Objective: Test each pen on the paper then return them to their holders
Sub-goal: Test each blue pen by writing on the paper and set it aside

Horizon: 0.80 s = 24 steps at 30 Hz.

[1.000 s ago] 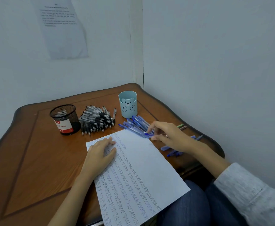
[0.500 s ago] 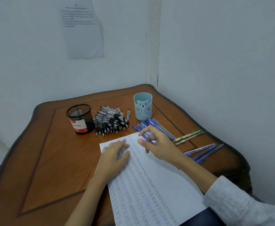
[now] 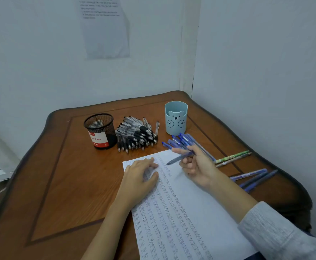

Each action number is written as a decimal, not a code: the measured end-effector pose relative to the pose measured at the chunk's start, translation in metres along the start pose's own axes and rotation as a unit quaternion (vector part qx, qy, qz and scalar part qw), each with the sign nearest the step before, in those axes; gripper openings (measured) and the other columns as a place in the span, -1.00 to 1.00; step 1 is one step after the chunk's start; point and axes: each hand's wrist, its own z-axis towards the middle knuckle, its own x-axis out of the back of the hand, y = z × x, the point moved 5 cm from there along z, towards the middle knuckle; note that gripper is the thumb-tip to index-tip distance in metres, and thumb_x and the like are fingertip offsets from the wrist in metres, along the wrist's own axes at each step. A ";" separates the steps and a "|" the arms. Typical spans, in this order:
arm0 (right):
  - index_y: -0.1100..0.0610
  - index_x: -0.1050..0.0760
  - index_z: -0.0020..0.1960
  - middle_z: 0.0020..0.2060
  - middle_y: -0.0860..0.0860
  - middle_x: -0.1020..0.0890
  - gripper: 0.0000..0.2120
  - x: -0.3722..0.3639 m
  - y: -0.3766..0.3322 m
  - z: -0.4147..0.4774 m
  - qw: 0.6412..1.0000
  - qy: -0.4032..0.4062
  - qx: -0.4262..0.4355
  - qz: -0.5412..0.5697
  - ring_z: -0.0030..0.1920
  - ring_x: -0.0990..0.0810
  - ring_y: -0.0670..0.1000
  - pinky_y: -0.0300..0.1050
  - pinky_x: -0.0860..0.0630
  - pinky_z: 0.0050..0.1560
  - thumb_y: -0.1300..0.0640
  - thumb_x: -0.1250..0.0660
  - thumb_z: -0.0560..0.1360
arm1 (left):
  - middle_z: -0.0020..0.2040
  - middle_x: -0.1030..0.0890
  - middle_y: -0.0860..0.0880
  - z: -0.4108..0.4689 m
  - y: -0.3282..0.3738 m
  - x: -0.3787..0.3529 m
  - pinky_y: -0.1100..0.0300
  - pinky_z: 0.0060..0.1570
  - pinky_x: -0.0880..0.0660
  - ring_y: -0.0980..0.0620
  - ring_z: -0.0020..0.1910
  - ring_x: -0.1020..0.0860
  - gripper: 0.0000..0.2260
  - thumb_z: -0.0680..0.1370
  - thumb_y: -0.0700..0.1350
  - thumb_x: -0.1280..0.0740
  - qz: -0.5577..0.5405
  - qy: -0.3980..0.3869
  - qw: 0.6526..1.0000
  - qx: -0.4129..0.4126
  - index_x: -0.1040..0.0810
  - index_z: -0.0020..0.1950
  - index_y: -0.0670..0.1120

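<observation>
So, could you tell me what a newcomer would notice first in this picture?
The right hand holds a blue pen over the paper, which the left hand presses flat. Behind them lies a heap of black pens between a black mesh cup and a light blue bear cup.

One head-worn wide-angle view, looking forward and down, close over the table (image 3: 74, 184), facing the wall corner (image 3: 194, 53)

mesh holder (image 3: 100, 131) left of pens (image 3: 136, 135), paper (image 3: 181, 209) in front
</observation>
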 end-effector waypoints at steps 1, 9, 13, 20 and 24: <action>0.25 -0.64 -0.21 -0.53 0.01 -0.43 -0.64 -0.001 0.001 0.001 1.000 0.001 0.007 -0.006 -0.59 -0.31 -0.14 -0.35 -0.22 -0.65 0.09 -0.21 0.60 | 0.30 -0.49 0.20 0.000 0.000 0.000 -0.04 0.31 -0.31 0.21 0.27 -0.39 -0.82 0.55 -0.01 -0.31 0.000 0.001 1.000 -0.001 -0.55 0.14 0.12; 0.10 -0.31 -0.33 -0.55 -0.02 -0.30 -0.72 -0.010 0.000 0.013 0.994 -0.053 0.047 -0.078 -0.58 -0.25 -0.11 -0.30 -0.13 -0.56 0.26 -0.32 0.49 | 0.27 -0.47 0.25 0.001 0.002 0.001 0.12 0.30 -0.23 0.22 0.29 -0.36 -0.79 0.56 -0.04 -0.31 0.021 -0.003 1.000 0.002 -0.56 0.18 0.06; 0.27 -0.56 -0.01 -0.27 0.18 -0.64 -0.87 -0.018 -0.001 0.013 0.971 -0.085 0.100 -0.200 -0.40 -0.54 -0.02 -0.26 -0.49 -0.38 0.22 -0.27 0.58 | 0.24 -0.47 0.26 0.001 0.002 0.000 0.11 0.29 -0.25 0.21 0.29 -0.38 -0.79 0.56 -0.02 -0.30 0.023 -0.007 1.000 -0.005 -0.56 0.19 0.05; 0.25 -0.39 -0.28 -0.51 0.18 -0.55 -0.67 -0.012 0.002 0.008 0.911 -0.013 0.215 -0.351 -0.62 -0.42 -0.01 -0.25 -0.31 -0.62 0.12 -0.50 0.42 | 0.30 -0.48 0.20 0.002 0.000 -0.001 0.21 0.23 -0.18 0.20 0.30 -0.37 -0.77 0.55 0.03 -0.27 0.036 -0.014 0.999 -0.005 -0.55 0.18 0.07; 0.24 -0.36 -0.37 -0.58 0.17 -0.49 -0.55 -0.008 -0.002 0.004 0.919 0.036 0.227 -0.319 -0.68 -0.36 -0.01 -0.30 -0.24 -0.65 -0.07 -0.39 0.48 | 0.25 -0.46 0.26 0.002 0.002 0.000 0.22 0.21 -0.17 0.20 0.31 -0.37 -0.79 0.57 -0.03 -0.30 0.043 -0.008 0.999 -0.007 -0.54 0.20 0.05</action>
